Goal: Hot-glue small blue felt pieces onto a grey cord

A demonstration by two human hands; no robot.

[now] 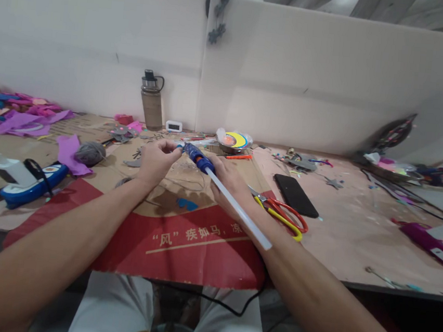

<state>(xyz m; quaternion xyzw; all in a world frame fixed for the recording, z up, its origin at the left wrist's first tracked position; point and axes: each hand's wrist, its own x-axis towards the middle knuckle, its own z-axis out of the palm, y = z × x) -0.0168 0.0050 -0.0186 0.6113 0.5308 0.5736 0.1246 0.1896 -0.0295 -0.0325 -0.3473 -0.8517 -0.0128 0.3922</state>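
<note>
In my right hand (224,181) is a blue hot glue gun (201,161), its nozzle pointing away from me and to the left. A long whitish glue stick (238,209) sticks out of its back end over my right forearm. My left hand (156,158) is closed in a pinch on a small blue piece (179,146), right by the glue gun's nozzle. The nozzle's contact with the piece cannot be made out. Below my hands, a blue cut-out shape (187,204) lies on brown and red cardboard (127,248).
Red and yellow scissors (279,213) and a black phone (296,195) lie at right. Grey yarn (90,153), a blue power strip (33,185) and purple felt scraps (33,123) are at left. Behind stand a bottle (151,104) and a small bowl (234,142).
</note>
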